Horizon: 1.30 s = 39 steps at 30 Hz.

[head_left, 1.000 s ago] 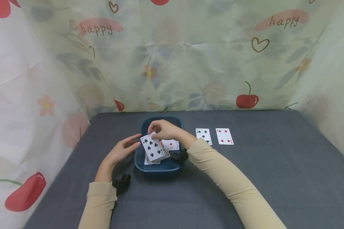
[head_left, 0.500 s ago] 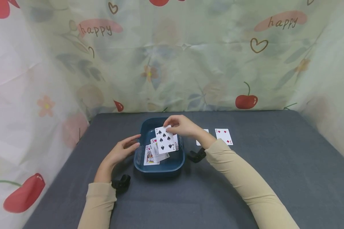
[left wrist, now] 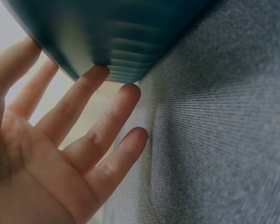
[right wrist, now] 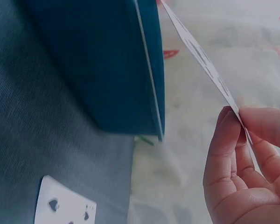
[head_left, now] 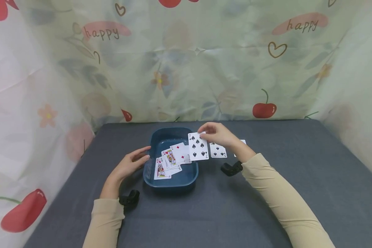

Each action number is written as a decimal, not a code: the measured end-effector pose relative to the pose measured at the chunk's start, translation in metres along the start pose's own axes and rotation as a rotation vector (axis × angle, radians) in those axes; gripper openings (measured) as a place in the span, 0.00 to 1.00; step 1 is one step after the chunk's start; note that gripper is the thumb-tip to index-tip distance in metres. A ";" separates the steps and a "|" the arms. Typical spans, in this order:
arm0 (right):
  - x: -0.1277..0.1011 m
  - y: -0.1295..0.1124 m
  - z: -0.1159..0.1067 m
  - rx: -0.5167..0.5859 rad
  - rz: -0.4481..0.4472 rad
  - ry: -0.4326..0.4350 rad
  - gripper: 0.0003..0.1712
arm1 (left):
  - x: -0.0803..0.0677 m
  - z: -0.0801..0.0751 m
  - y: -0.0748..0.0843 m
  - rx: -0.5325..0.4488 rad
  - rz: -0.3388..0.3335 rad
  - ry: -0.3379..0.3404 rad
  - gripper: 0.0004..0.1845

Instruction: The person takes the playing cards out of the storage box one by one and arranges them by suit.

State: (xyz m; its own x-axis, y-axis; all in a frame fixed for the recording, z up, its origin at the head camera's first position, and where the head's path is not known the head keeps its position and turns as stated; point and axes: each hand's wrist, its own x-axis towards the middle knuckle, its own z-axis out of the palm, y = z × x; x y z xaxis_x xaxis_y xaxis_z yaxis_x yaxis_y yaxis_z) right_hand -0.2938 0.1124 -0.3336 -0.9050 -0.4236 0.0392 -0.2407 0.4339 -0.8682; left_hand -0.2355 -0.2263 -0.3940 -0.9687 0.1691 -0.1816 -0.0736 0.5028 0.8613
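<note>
While the left hand [head_left: 128,166] rests with spread fingers against the blue tray [head_left: 161,137], the right hand [head_left: 218,135] has pinched the seven of spades [head_left: 198,146] clear of it, toward the five of spades [head_left: 218,150]

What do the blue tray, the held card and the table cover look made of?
Blue tray: likely molded plastic, smooth with a slight sheen, ribbed outer wall in the left wrist view.
Seven of spades: thin coated card stock, seen edge-on as a stiff sheet pinched by the right hand.
Table cover: grey woven fabric, matte, visible weave.
</note>
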 end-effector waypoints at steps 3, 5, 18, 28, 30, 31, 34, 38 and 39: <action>-0.005 0.006 -0.008 0.000 0.013 0.015 0.14 | 0.000 0.000 0.000 0.001 -0.004 0.000 0.29; -0.007 0.011 -0.014 0.000 0.026 0.024 0.15 | 0.000 0.000 0.000 -0.005 -0.008 0.003 0.29; -0.002 0.066 -0.040 0.088 0.238 0.098 0.18 | 0.000 0.000 0.000 -0.006 -0.007 0.004 0.29; 0.009 0.086 -0.038 0.017 0.315 0.093 0.20 | -0.001 0.000 0.001 -0.008 -0.012 0.012 0.30; 0.011 0.087 -0.037 0.007 0.321 0.092 0.19 | -0.001 0.000 0.001 -0.006 -0.010 0.009 0.30; 0.012 0.088 -0.037 0.003 0.318 0.093 0.19 | -0.001 0.000 0.001 -0.011 -0.016 0.012 0.30; 0.015 0.090 -0.034 -0.029 0.304 0.109 0.18 | -0.001 0.001 0.001 -0.018 -0.023 0.013 0.29; 0.017 0.091 -0.031 -0.087 0.278 0.135 0.17 | -0.001 0.002 0.001 -0.017 -0.026 0.017 0.29; 0.017 0.091 -0.031 -0.101 0.275 0.140 0.17 | -0.001 0.002 0.000 -0.017 -0.026 0.018 0.29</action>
State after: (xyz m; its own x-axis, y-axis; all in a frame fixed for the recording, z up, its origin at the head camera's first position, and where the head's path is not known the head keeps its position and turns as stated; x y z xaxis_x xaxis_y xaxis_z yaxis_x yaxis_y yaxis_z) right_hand -0.3418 0.1692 -0.3971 -0.9787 -0.1690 -0.1168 -0.0074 0.5970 -0.8022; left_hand -0.2342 -0.2247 -0.3943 -0.9705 0.1407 -0.1957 -0.1029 0.4921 0.8644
